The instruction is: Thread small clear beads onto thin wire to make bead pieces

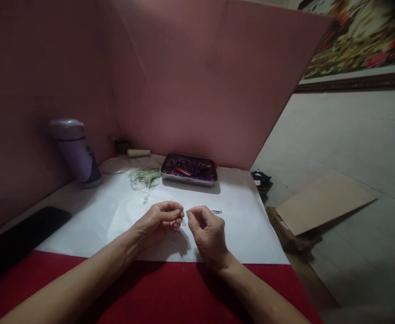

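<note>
My left hand (165, 220) and my right hand (209, 231) face each other over the white paper (251, 238), a small gap between their fingertips. Thumb and forefinger of the left are pinched together; whatever is between them is too small to name. The right hand is closed in a pinch too, its contents hidden. Small clear beads (183, 222) show between the hands, and I cannot tell whether they hang or lie on the paper. Another few small clear pieces (146, 199) lie beyond the left hand. A safety pin (216, 211) rests just past the right hand.
A metal tray (190, 182) of dark purple beads stands at the back, beside tangled green thread (145, 177). A purple bottle (79, 155) and a black flat object (38, 227) are at the left. Pink boards (183, 90) wall the back; red cloth (156, 292) covers the front.
</note>
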`<state>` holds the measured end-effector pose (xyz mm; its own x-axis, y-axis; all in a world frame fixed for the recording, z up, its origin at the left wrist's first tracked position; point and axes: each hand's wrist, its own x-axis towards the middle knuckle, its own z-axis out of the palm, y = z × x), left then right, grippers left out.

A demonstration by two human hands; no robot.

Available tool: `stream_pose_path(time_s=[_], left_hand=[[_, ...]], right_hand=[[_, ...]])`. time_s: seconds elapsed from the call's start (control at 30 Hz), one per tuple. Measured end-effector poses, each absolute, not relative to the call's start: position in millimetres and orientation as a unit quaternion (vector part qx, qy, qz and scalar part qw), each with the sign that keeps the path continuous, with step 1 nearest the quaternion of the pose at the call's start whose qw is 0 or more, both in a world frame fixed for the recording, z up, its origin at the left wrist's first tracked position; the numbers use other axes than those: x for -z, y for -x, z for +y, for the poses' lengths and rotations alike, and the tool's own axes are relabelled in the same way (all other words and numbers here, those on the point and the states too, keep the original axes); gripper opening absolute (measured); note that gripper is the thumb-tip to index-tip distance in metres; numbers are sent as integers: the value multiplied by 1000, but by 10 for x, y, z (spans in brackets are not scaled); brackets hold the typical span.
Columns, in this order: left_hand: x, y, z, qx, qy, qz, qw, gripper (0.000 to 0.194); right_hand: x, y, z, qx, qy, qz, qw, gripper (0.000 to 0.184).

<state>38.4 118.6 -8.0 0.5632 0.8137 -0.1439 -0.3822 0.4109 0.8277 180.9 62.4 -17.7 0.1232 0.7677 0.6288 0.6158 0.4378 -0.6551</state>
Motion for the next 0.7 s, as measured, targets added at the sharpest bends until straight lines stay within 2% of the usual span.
stream_pose_path(time_s=[0.7], left_hand=[[106,-372,1192,-378,-393,269,794,13]], right_hand=[[174,-1812,613,-54,526,-664,529,14]])
